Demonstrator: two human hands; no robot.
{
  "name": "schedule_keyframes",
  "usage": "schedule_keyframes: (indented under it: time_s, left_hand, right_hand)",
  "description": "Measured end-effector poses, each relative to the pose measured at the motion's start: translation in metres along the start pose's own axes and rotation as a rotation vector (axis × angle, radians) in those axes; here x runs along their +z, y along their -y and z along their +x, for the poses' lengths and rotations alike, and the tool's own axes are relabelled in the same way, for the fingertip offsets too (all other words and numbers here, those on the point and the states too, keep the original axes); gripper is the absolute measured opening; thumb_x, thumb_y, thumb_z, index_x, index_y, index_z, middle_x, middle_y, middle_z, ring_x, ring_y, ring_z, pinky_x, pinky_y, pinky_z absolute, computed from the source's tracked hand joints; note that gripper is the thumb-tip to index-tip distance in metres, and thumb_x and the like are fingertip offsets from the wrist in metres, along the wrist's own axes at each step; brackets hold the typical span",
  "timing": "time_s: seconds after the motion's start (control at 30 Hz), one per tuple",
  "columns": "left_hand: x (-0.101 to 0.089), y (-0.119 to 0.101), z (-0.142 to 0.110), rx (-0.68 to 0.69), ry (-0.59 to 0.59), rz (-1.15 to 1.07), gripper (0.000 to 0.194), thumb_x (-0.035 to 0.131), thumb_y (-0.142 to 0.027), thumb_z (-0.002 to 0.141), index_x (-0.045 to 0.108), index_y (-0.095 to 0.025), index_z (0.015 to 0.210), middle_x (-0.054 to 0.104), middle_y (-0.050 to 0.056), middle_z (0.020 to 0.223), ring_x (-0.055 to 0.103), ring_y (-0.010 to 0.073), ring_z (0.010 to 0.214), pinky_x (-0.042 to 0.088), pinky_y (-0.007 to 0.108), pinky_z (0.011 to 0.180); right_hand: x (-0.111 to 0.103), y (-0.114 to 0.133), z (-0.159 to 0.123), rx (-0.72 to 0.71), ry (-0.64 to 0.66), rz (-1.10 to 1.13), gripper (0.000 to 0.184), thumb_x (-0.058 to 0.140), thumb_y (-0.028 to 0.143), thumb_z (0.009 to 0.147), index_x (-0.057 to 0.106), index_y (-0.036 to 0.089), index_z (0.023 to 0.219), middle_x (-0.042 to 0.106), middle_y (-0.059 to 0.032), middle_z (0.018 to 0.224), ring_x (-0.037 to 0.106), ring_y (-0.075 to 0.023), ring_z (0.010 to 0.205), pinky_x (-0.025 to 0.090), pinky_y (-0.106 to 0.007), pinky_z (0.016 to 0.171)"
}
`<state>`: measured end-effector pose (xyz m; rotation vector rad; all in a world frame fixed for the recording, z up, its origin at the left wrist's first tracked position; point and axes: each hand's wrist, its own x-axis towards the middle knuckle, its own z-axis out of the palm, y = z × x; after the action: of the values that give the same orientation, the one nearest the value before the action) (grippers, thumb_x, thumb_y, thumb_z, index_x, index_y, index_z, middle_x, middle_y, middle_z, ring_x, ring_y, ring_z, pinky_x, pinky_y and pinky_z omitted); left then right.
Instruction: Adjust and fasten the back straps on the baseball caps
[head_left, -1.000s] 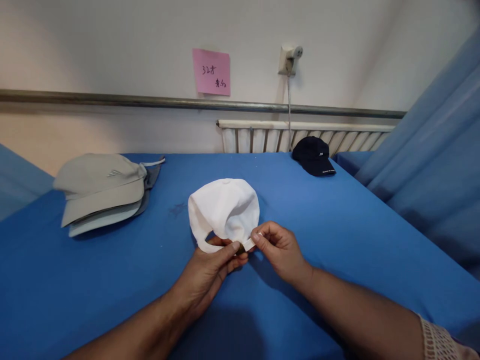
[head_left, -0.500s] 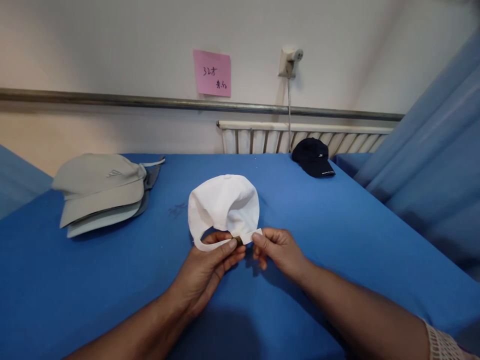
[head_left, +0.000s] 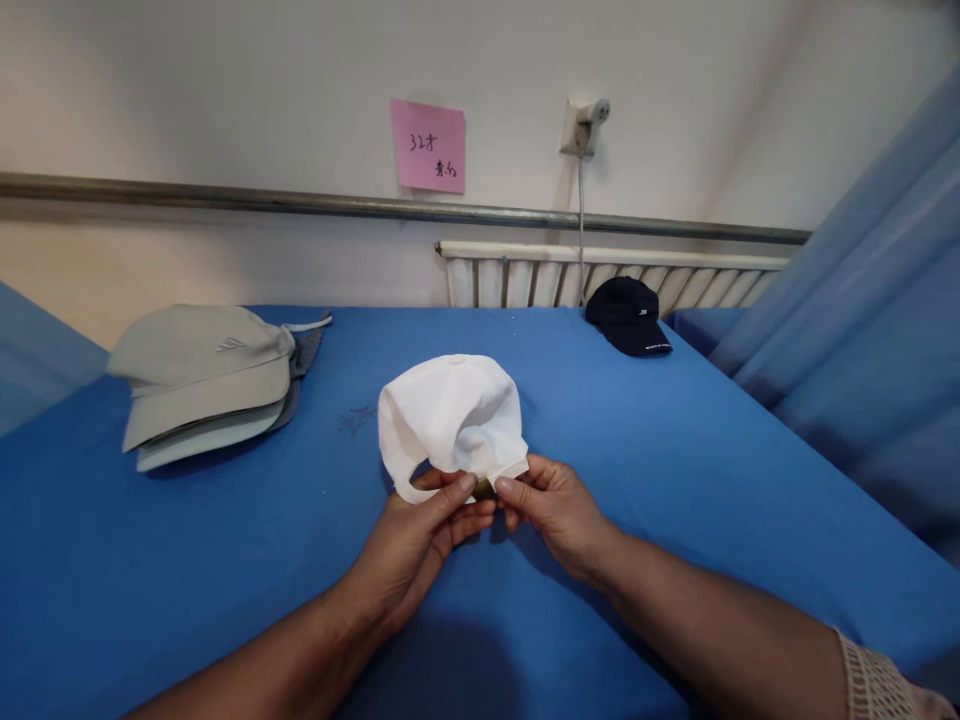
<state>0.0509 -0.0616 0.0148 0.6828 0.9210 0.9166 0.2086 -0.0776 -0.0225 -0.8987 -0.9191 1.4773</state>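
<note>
A white baseball cap [head_left: 427, 400] is held low over the blue-covered table [head_left: 247, 560], its rear strap and opening toward me. My left hand [head_left: 424, 530] is closed on the strap, thumb on top beside a brass-coloured buckle [head_left: 484, 489]. On the other side of that buckle, my right hand [head_left: 551, 505] pinches the strap's end near the cap's edge. The thumbs are close together with the buckle between them. Some fingers of both hands are hidden under the strap, and the cap's brim does not show.
Stacked grey caps [head_left: 202, 370] lie on the table's left. A dark navy cap [head_left: 628, 315] sits at the back right. Behind the table are a radiator [head_left: 517, 280], a metal pipe [head_left: 315, 201] and a plugged-in cord [head_left: 581, 220]. A blue curtain [head_left: 870, 330] hangs at right.
My right hand has moved slightly left, closer to the buckle and my left thumb. The strap's free end, which stuck out to the right, now lies against the cap's edge.
</note>
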Motion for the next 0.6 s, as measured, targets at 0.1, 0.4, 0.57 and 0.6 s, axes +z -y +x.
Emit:
schedule_keyframes:
  time_s: [0.1,0.4,0.57,0.6]
  left_hand:
    - [0.0006,0.0001,-0.0002,-0.036,0.019,-0.033,0.023,0.082,-0.021,0.069,0.064,-0.014,0.083,0.071,0.003,0.081,0.070,0.0169,0.076,0.059,0.029,0.074]
    - [-0.0020,-0.0023,0.0000,-0.050,0.125,0.048,0.024,0.080,-0.021,0.073,0.067,-0.012,0.092,0.071,0.007,0.084,0.067,0.0170,0.077,0.056,0.031,0.077]
    - [-0.0052,0.0009,0.0020,-0.005,0.117,0.119,0.026,0.078,-0.023,0.075,0.066,-0.012,0.095,0.070,0.006,0.082,0.066,0.0156,0.073,0.056,0.029,0.074]
    - [-0.0051,0.0015,0.0021,0.003,0.124,0.125,0.026,0.078,-0.024,0.076,0.066,-0.012,0.097,0.070,0.006,0.083,0.067,0.0157,0.074,0.056,0.029,0.074]
  right_hand:
    - [0.0002,0.0013,0.0003,0.000,0.015,-0.027,0.029,0.078,0.042,0.072,0.067,0.016,0.077,0.064,0.0007,0.063,0.053,-0.0090,0.051,0.045,-0.023,0.050]
    - [-0.0019,0.0018,-0.0001,-0.014,0.064,-0.041,0.029,0.077,0.043,0.074,0.067,0.016,0.077,0.069,-0.0017,0.070,0.056,-0.0091,0.052,0.047,-0.024,0.052]
    - [-0.0016,0.0008,0.0000,-0.001,0.066,-0.023,0.030,0.077,0.043,0.074,0.069,0.015,0.081,0.069,-0.0026,0.070,0.057,-0.0099,0.054,0.046,-0.023,0.052]
    - [-0.0011,0.0007,0.0002,-0.001,0.066,-0.011,0.030,0.078,0.043,0.073,0.069,0.015,0.083,0.069,-0.0028,0.071,0.058,-0.0103,0.055,0.046,-0.023,0.052]
